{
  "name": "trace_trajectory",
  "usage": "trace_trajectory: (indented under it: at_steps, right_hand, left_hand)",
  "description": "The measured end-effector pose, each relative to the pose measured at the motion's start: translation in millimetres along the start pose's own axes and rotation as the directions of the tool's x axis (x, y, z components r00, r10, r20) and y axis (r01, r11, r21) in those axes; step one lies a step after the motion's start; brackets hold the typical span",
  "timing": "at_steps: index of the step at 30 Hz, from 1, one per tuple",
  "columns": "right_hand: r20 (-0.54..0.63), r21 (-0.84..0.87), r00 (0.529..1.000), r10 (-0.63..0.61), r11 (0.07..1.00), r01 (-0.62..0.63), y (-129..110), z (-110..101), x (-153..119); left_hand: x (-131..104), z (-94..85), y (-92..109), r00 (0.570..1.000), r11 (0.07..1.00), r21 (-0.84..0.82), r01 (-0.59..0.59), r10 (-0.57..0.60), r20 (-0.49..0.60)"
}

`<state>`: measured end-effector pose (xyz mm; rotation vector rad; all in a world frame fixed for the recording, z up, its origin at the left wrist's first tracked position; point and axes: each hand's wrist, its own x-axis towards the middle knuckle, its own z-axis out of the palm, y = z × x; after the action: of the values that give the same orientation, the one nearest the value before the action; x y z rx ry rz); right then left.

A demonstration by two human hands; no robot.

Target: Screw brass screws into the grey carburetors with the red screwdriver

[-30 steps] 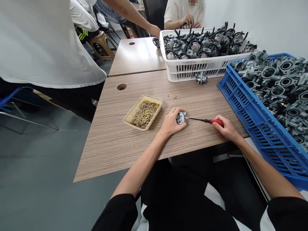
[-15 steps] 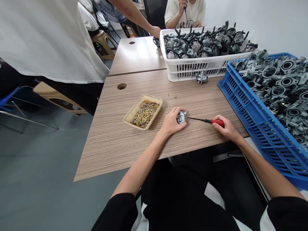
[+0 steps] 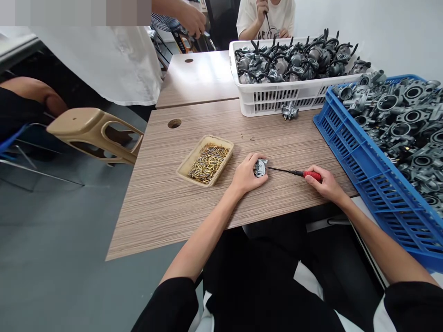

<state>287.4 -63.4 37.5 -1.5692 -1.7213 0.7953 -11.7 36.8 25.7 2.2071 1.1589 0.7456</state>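
Observation:
My left hand (image 3: 246, 175) is closed around a small grey metal carburetor body (image 3: 260, 168) and rests with it on the wood-grain table (image 3: 155, 203). My right hand (image 3: 324, 184) grips the red handle of a screwdriver (image 3: 312, 175). Its thin dark shaft points left, and the tip meets the right side of the carburetor body; the exact contact spot is too small to make out. Left of my left hand stands a cream tray (image 3: 183, 169) holding many small brass-coloured jets or screws (image 3: 209, 162).
A white crate (image 3: 247, 99) of carburetors stands at the back, with one loose carburetor (image 3: 289, 111) before it. A blue crate (image 3: 374, 161) of metal bodies is at the right. A standing person (image 3: 114, 69) and a seated person (image 3: 266, 18) are nearby; a stool (image 3: 83, 121) stands left.
The standing person's hand has drawn back from the white crate to the left, holding something metallic, and more of the stool shows. My hands, carburetor body and screwdriver look nearly unmoved.

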Motion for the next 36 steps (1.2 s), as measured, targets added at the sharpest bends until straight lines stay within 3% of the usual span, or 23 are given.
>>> trace_trajectory:
  at_steps: [36]
  right_hand:
    - [-0.046, -0.033, 0.999, 0.011, 0.999, -0.012, -3.5, 2.5, -0.5]
  left_hand:
    - [0.5, -0.7, 0.9, 1.000, 0.999, -0.041, 0.004, -0.005, -0.014]
